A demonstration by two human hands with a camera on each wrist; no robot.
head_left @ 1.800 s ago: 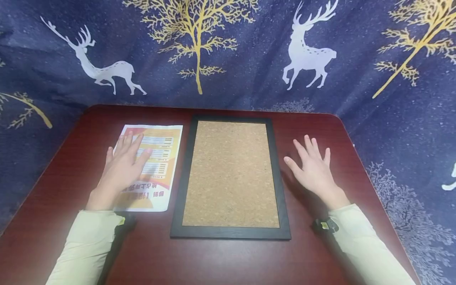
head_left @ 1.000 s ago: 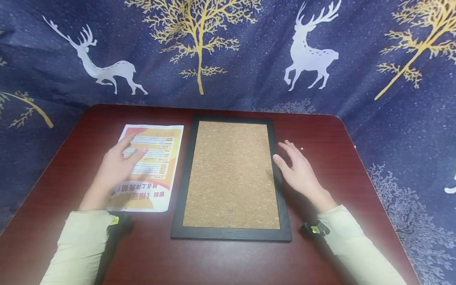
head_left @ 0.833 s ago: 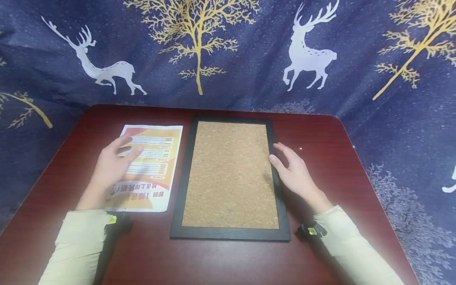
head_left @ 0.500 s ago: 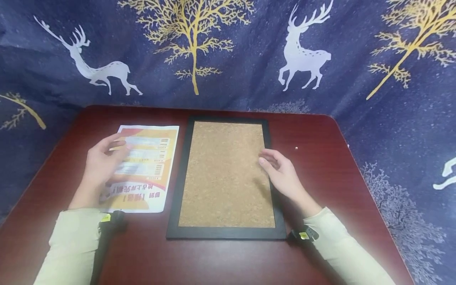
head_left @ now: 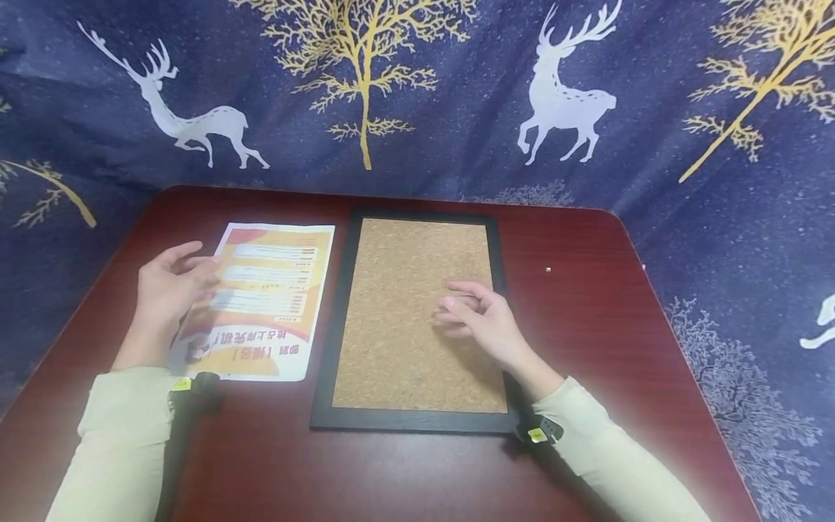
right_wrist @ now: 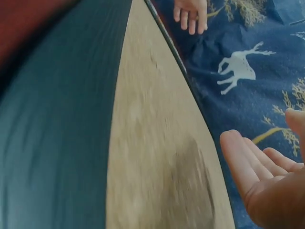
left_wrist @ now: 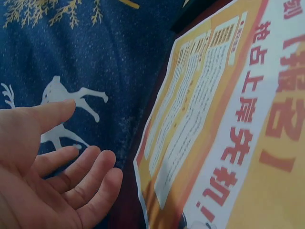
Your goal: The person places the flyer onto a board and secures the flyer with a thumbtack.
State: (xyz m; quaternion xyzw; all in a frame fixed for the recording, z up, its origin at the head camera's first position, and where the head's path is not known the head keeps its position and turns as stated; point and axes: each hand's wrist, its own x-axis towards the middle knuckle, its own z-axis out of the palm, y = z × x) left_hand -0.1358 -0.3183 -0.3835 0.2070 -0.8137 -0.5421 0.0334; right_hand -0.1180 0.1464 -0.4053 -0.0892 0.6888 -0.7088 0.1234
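A printed flyer (head_left: pixel 274 304) in orange, yellow and white lies on the table, its large red characters upside down in the head view. Above its left edge hovers my left hand (head_left: pixel 171 284), fingers loosely bent and holding nothing; the left wrist view shows this hand (left_wrist: pixel 62 171) apart from the paper (left_wrist: pixel 205 119). Right of the flyer lies a cork board (head_left: pixel 404 319) in a black frame (head_left: pixel 417 420). Over the board's right half is my right hand (head_left: pixel 485 322), fingers relaxed. In the right wrist view that hand (right_wrist: pixel 267 181) has nothing in its grasp, and its shadow falls on the cork (right_wrist: pixel 143 124).
The dark red table (head_left: pixel 574 304) has rounded far corners. A tiny pale object (head_left: pixel 548 270) sits right of the board. A blue cloth (head_left: pixel 443 130) with white deer and yellow trees hangs behind. Both wrists wear dark straps (head_left: pixel 548 429).
My right hand has moved left, from beside the frame to over the cork. My left hand has drawn back left to the flyer's edge. The tiny pale object has come into view.
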